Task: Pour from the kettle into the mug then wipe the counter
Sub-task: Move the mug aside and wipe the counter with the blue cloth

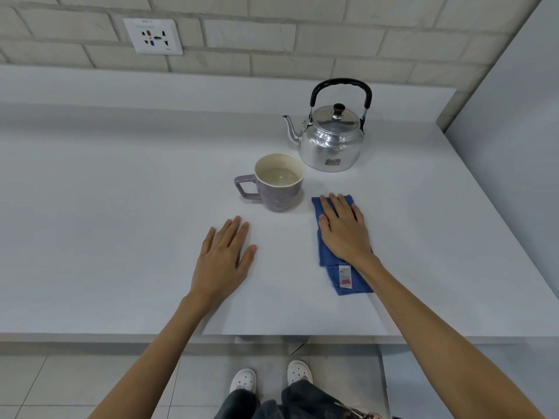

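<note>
A shiny metal kettle [329,137] with a black handle stands upright on the pale counter [106,207], spout pointing left. Just in front of it and to the left sits a purple mug [273,190] with a cream inside, holding clear liquid; its handle points left. A folded blue cloth [343,275] with a white tag lies to the mug's right. My right hand [343,228] rests flat on the cloth's far half, fingers spread. My left hand [225,257] lies flat and open on the bare counter, below and left of the mug, holding nothing.
A brick-pattern wall with a white socket plate [153,36] runs behind the counter's raised back ledge. A grey side panel [514,131] bounds the counter on the right. The counter's front edge [121,337] is near me, with tiled floor and my shoes below.
</note>
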{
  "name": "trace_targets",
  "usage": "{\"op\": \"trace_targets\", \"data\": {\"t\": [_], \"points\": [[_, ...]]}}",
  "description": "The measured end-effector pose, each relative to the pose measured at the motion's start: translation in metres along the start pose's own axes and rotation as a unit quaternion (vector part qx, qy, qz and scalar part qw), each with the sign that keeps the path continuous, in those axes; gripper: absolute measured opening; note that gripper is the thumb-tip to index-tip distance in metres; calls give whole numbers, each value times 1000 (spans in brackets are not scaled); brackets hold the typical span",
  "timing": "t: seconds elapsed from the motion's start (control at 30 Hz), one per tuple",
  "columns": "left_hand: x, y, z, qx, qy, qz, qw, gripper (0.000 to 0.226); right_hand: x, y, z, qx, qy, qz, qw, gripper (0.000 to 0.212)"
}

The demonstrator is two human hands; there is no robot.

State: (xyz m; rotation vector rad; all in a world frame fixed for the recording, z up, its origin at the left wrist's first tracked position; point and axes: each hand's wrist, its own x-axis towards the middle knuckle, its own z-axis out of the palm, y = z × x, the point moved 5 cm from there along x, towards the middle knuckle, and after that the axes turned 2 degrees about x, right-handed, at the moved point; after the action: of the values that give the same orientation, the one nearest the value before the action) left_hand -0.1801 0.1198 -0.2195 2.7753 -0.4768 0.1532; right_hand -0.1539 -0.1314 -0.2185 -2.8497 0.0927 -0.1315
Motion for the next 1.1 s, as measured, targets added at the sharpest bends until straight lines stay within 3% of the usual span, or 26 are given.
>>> {"op": "trace_targets", "data": {"t": [0.3,0.5,0.8,1.1], "points": [[1,-1,1,-1,-19,-4,1000,56,-35,-44,13,-3,-26,-66,997,51],[-1,0,-1,-6,-9,-5,1000,57,-84,-20,4,-16,-40,-109,993,52],[-1,2,-2,3,-5,-2,1000,69,-27,82,-27,-18,-44,20,999,51],[-1,1,0,1,-3,-5,1000,54,35,29,-16,54,-14,52,997,44]]}}
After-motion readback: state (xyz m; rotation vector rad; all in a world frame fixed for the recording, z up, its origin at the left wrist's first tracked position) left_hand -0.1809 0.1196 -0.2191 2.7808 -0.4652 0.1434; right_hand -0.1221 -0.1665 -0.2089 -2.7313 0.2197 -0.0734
